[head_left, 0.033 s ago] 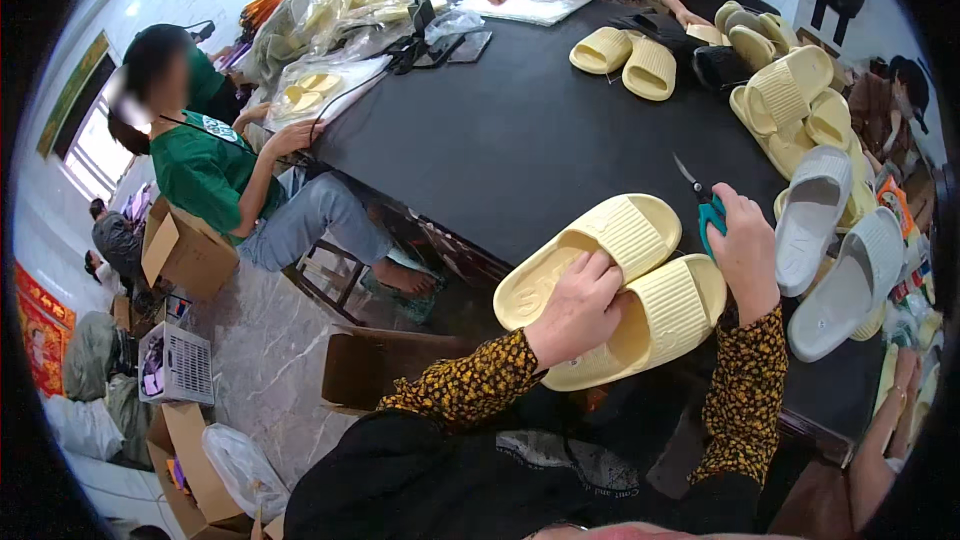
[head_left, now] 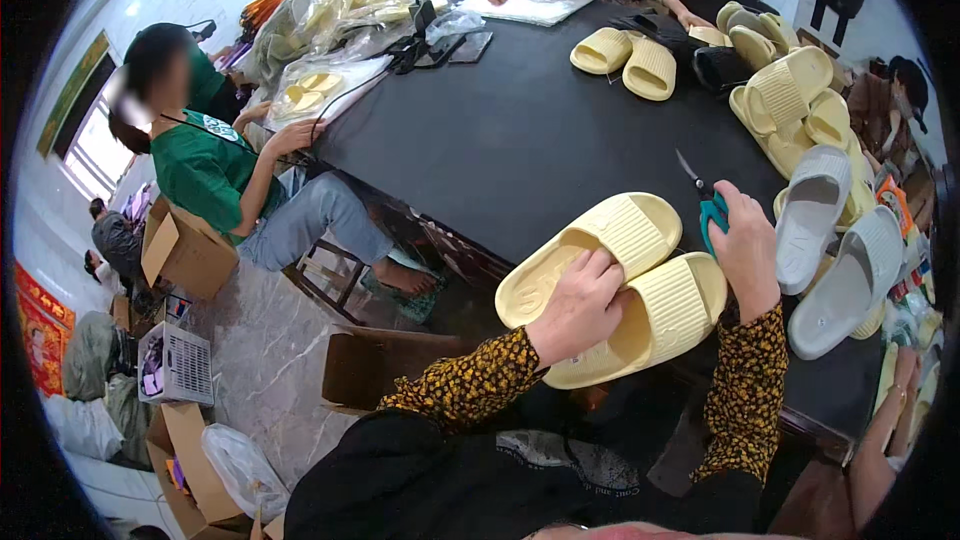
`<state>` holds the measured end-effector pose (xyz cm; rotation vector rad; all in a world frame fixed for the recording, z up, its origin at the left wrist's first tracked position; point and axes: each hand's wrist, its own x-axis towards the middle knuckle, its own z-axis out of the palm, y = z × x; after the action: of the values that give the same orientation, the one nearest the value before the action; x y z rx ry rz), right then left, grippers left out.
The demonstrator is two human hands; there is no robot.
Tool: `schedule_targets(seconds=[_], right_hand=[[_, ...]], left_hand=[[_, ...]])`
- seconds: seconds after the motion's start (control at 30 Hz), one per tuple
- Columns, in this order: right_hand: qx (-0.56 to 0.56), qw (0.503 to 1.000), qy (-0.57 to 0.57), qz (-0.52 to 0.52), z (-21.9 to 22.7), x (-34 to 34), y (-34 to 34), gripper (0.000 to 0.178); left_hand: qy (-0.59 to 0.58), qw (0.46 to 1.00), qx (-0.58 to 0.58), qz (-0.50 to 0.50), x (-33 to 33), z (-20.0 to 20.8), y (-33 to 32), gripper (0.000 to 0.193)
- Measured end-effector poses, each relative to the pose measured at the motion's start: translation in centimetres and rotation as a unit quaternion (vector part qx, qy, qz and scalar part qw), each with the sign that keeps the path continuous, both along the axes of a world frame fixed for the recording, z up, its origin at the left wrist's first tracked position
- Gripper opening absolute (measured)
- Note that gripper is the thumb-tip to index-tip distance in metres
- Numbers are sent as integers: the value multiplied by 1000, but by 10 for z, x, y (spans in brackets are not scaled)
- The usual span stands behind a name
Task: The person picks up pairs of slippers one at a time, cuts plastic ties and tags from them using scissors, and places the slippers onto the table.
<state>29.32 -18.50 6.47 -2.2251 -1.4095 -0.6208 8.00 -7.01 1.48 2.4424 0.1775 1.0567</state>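
A pair of pale yellow ribbed slide slippers (head_left: pixel 672 312) lies side by side at the near edge of the dark table. My left hand (head_left: pixel 582 306) grips the pair between the two straps, its fingers curled inward and partly hidden by the slippers. To the right, my right hand (head_left: pixel 744 245) is closed around teal-handled scissors (head_left: pixel 712 212), whose dark blades point up and away over the table. The scissors are just beyond the toe end of the pair. Two grey slippers (head_left: pixel 816 220) rest at the right, close to my right hand.
Several yellow slippers (head_left: pixel 790 100) are heaped along the right side of the dark table (head_left: pixel 480 130). Another yellow pair (head_left: pixel 628 62) sits toward the far side. Bagged slippers (head_left: pixel 345 15) pile up at the far left. A person in green (head_left: pixel 205 175) sits left; cardboard boxes (head_left: pixel 190 250) stand on the floor.
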Motion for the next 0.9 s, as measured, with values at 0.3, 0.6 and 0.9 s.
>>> schedule_targets(seconds=[0.3, 0.6, 0.9], right_hand=[[132, 958, 248, 56, 2, -43, -32, 35], [161, 949, 268, 28, -12, -86, -90, 36], [246, 900, 359, 9, -69, -138, -129, 42]], left_hand=[[-16, 1000, -2, -9, -6, -14, -3, 11], [-38, 997, -55, -24, -4, -21, -2, 6], [-76, 987, -138, -19, -32, -30, -31, 9]])
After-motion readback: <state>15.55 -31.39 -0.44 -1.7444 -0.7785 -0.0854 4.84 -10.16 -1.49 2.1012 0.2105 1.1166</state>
